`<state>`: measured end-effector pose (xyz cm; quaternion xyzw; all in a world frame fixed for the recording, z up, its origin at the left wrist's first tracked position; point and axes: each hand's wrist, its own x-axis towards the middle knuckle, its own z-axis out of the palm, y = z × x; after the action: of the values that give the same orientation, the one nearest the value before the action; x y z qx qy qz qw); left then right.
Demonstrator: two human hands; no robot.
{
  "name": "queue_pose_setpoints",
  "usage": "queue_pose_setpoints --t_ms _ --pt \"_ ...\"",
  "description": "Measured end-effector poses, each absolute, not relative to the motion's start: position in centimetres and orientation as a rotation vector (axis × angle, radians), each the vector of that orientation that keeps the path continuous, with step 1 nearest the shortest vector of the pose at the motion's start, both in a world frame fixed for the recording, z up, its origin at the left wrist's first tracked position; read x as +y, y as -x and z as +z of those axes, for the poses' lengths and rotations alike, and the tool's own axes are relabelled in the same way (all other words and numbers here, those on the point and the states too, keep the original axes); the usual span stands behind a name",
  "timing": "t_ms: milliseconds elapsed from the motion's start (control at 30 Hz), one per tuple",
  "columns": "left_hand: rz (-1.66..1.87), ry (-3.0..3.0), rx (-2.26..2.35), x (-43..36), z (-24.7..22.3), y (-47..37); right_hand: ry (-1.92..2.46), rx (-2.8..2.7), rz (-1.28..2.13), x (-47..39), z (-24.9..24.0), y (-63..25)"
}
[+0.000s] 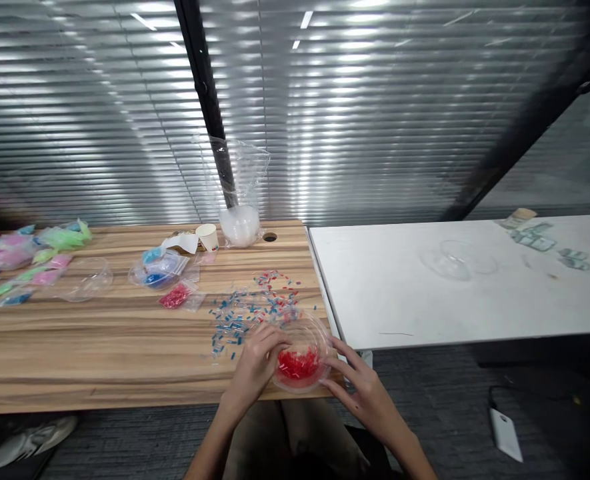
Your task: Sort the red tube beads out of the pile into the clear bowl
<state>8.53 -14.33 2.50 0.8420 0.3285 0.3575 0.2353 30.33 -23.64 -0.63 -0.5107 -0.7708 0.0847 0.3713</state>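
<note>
A clear plastic bowl [315, 325] stands at the near right corner of the wooden table, with many small red pieces [299, 363] gathered on its near side. My right hand [359, 383] holds the bowl's right side, fingers spread along the rim. From the left, my left hand [259, 360] reaches over the rim with its fingers curled and closed; what lies between the fingertips is hidden. Just beyond the hands, small blue pieces [232, 327] are scattered on the wood, and mixed red ones [269, 278] lie farther back.
On the wooden table [125, 360] are a bag of red pieces [175, 295], a bowl with blue bags [157, 273], a paper cup [207, 237], a clear bag of white material [239, 225] and several coloured bags [49, 260]. Clear lids [457, 260] rest on the white table [375, 287].
</note>
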Motion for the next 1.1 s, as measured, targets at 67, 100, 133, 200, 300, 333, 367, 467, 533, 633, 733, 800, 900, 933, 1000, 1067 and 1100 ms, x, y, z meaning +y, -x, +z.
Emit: queue_pose_setpoints --t_ms 67,100,133,200,300,333,367,467,533,633,733,800,900,933,1000,1067,1100 --pt "0.960 -2.306 0.903 -14.3 2.4 -8.5 1.312 -1.972 0.218 -23.7 -0.7 -30.3" --pt "0.958 -2.304 0.900 -14.3 2.3 -8.5 1.310 -1.971 0.217 -23.7 -0.7 -30.3" --pt "0.953 -2.302 0.898 -14.3 2.3 -8.5 1.307 -1.971 0.217 -23.7 -0.7 -30.3" --pt "0.939 -2.300 0.897 -14.4 2.1 -8.5 1.302 -1.971 0.227 -23.7 -0.6 -30.3" --pt "0.915 -2.309 0.910 -14.4 1.8 -8.5 1.307 -1.968 0.238 -23.8 -0.7 -30.3" --pt "0.907 -2.317 0.915 -14.4 1.7 -8.6 1.309 -1.968 0.236 -23.8 -0.8 -30.3" --pt "0.903 -2.324 0.918 -14.4 1.6 -8.6 1.310 -1.967 0.232 -23.8 -0.8 -30.3" --pt "0.899 -2.332 0.914 -14.3 1.4 -8.7 1.310 -1.971 0.231 -23.9 -1.0 -30.4" --pt "0.891 -2.337 0.911 -14.3 1.4 -8.7 1.305 -1.977 0.230 -23.9 -1.0 -30.5" --pt "0.847 -2.352 0.920 -14.3 1.4 -8.7 1.302 -1.975 0.222 -23.8 -0.9 -30.5" --pt "0.793 -2.369 0.939 -14.3 1.3 -8.7 1.304 -1.965 0.217 -23.7 -0.8 -30.4" --pt "0.764 -2.378 0.961 -14.3 1.3 -8.7 1.300 -1.962 0.218 -23.6 -0.9 -30.4" --pt "0.730 -2.401 0.980 -14.3 1.4 -8.7 1.294 -1.959 0.223 -23.4 -1.1 -30.4" --pt "0.718 -2.414 0.979 -14.2 1.4 -8.7 1.293 -1.959 0.224 -23.4 -1.1 -30.4" --pt "0.694 -2.435 0.968 -14.2 1.5 -8.7 1.293 -1.958 0.226 -23.3 -1.1 -30.4" --pt "0.681 -2.436 0.968 -14.2 1.7 -8.7 1.293 -1.963 0.229 -23.3 -1.1 -30.4" --pt "0.680 -2.432 0.972 -14.2 1.8 -8.7 1.291 -1.968 0.229 -23.3 -1.1 -30.3"
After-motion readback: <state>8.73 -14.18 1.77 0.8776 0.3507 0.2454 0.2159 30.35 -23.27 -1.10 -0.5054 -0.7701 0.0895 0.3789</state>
